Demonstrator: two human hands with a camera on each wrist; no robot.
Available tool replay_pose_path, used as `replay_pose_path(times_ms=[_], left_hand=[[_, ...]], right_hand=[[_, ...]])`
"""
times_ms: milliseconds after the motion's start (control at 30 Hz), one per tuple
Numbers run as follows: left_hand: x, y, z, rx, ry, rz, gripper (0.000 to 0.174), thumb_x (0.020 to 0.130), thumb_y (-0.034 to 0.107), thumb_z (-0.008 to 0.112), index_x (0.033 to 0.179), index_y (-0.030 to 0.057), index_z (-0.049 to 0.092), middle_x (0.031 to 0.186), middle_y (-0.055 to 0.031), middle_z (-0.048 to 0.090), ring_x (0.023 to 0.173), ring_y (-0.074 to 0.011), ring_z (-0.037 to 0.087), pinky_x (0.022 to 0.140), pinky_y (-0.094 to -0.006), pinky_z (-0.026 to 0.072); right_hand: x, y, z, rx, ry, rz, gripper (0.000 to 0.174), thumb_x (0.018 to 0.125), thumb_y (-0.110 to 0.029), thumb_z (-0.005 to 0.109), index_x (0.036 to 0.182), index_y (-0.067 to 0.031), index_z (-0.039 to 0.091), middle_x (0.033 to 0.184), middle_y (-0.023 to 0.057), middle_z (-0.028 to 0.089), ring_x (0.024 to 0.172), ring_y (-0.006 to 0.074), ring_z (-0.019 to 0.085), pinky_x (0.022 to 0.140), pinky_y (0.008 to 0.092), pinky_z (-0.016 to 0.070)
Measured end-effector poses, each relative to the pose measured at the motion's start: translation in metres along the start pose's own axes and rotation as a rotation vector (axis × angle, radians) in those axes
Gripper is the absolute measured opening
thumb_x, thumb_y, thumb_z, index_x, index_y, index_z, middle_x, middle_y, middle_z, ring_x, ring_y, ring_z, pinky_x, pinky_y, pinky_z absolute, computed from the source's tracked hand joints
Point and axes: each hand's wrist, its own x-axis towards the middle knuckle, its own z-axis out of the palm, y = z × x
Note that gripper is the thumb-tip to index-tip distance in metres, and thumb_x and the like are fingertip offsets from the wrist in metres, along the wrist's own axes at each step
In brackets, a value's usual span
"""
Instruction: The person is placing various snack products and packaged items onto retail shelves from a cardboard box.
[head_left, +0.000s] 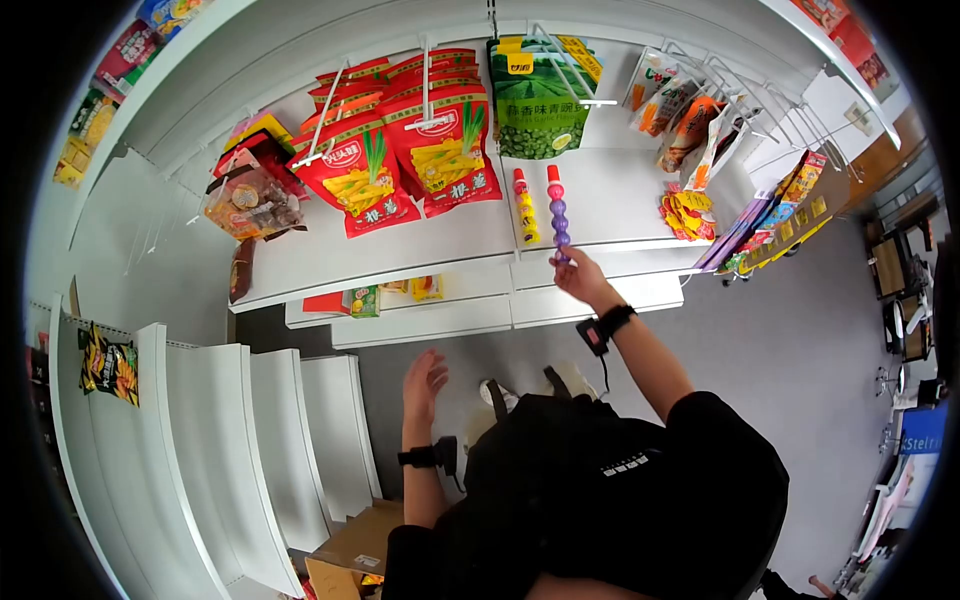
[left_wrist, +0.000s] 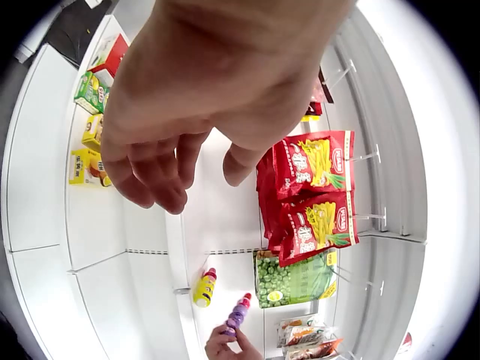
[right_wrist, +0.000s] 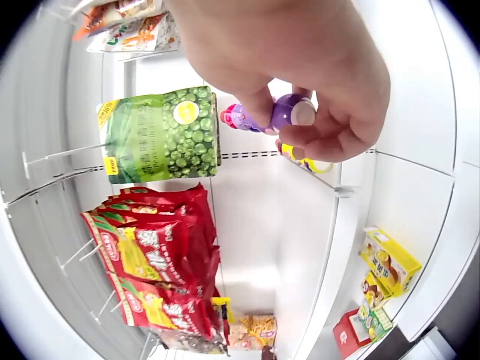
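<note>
The right hand point(head_left: 582, 278) pinches the lower end of a purple beaded tube point(head_left: 559, 215) with a red cap, over the shelf near its front edge. In the right wrist view, thumb and fingers of that hand point(right_wrist: 300, 82) curl round the purple tube point(right_wrist: 289, 112). Beside it is a yellow tube point(head_left: 526, 208) with a red cap, not touched by a hand. The left hand point(head_left: 425, 388) hangs in front of the shelves, holding nothing; in the left wrist view its fingers point(left_wrist: 154, 176) are loosely bent.
Red snack bags point(head_left: 440, 150) and a green pea bag point(head_left: 540, 105) hang from hooks behind the tubes. More packets point(head_left: 690, 125) hang at the right. Small boxes point(head_left: 365, 301) sit on the shelf below. An open cardboard box point(head_left: 360, 540) stands at the lower left, by white shelving point(head_left: 205, 440).
</note>
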Motion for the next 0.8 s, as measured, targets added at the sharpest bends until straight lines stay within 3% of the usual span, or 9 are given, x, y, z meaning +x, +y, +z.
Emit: replay_pose_path(times_ms=[100, 300, 533, 633, 800], left_hand=[[0.011, 0.020, 0.010, 0.069, -0.017, 0.011, 0.038, 0.092, 0.027, 0.057, 0.121, 0.0037, 0.055, 0.107, -0.0066, 0.062, 0.089, -0.0154, 0.059, 0.080, -0.0296, 0.0472], [0.010, 0.010, 0.018, 0.061, 0.059, 0.016, 0.035, 0.092, 0.025, 0.057, 0.120, 0.0039, 0.056, 0.106, -0.0066, 0.062, 0.090, -0.0167, 0.060, 0.080, -0.0296, 0.0472], [-0.006, -0.027, 0.018, -0.131, 0.216, -0.028, 0.037, 0.091, 0.027, 0.058, 0.120, 0.0043, 0.056, 0.108, -0.0076, 0.062, 0.094, -0.0196, 0.059, 0.083, -0.0332, 0.0466], [-0.006, -0.027, 0.029, -0.102, 0.290, 0.020, 0.034, 0.090, 0.030, 0.059, 0.115, 0.0079, 0.058, 0.105, -0.0031, 0.062, 0.091, -0.0163, 0.058, 0.081, -0.0314, 0.0459], [0.002, -0.022, 0.070, -0.069, 0.322, 0.069, 0.039, 0.090, 0.029, 0.060, 0.119, 0.0032, 0.056, 0.111, -0.0069, 0.061, 0.097, -0.0186, 0.058, 0.085, -0.0321, 0.0459]], right_hand=[[0.040, -0.014, 0.003, -0.141, 0.220, -0.009, 0.017, 0.086, -0.023, 0.064, 0.094, -0.0096, 0.056, 0.083, 0.0103, 0.061, 0.056, 0.0113, 0.052, 0.059, 0.0275, 0.0488], [0.081, -0.023, -0.015, -0.286, 0.284, 0.015, 0.019, 0.087, -0.028, 0.063, 0.095, -0.0121, 0.055, 0.079, 0.0091, 0.062, 0.058, 0.0109, 0.054, 0.055, 0.0267, 0.0493], [0.082, -0.033, -0.009, -0.489, 0.214, 0.028, 0.025, 0.088, -0.034, 0.062, 0.101, -0.0133, 0.055, 0.071, 0.0060, 0.063, 0.052, 0.0103, 0.055, 0.052, 0.0278, 0.0495], [0.079, -0.038, 0.002, -0.553, 0.287, 0.039, 0.027, 0.087, -0.035, 0.063, 0.102, -0.0137, 0.055, 0.070, 0.0052, 0.063, 0.052, 0.0100, 0.056, 0.051, 0.0282, 0.0493], [0.071, -0.052, -0.007, -0.572, 0.161, 0.035, 0.033, 0.086, -0.035, 0.065, 0.105, -0.0097, 0.054, 0.071, 0.0037, 0.063, 0.053, 0.0079, 0.055, 0.050, 0.0250, 0.0482]])
